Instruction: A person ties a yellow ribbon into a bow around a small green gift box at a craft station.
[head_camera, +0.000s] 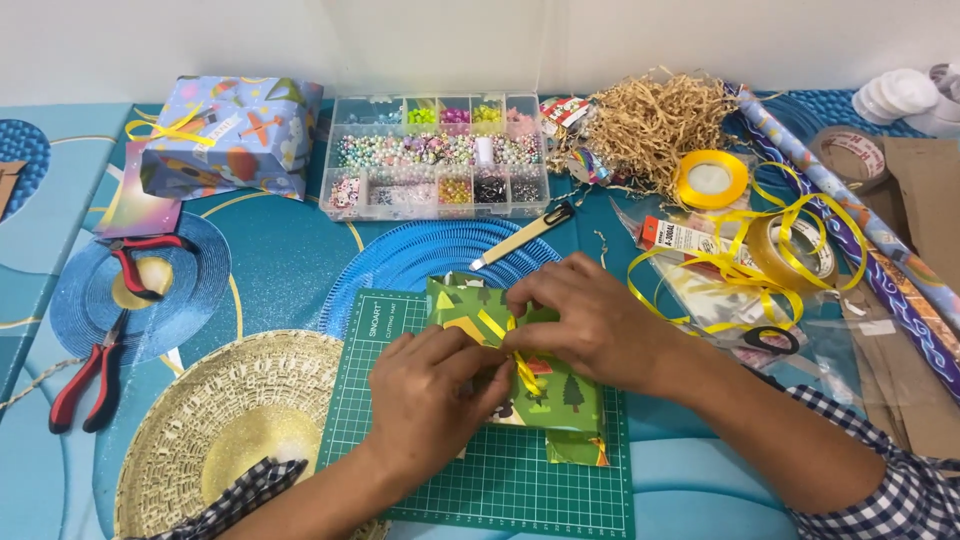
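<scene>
A small package wrapped in green patterned paper (560, 395) lies on a green cutting mat (500, 480). A yellow ribbon (522, 368) crosses it. My left hand (430, 395) pinches the ribbon at the middle of the package. My right hand (590, 320) presses on the package's upper part and holds the ribbon too. Both hands meet over the ribbon's crossing, which their fingers partly hide.
A clear bead organiser (440, 155) stands at the back, a wrapped blue gift (235, 135) at back left. Red pliers (85, 385) lie at left. A craft knife (525, 237), shredded paper (655, 125), yellow ribbon spool (712, 180), tape roll (795, 250), scissors (770, 340) and wrapping-paper rolls (870, 250) crowd the right.
</scene>
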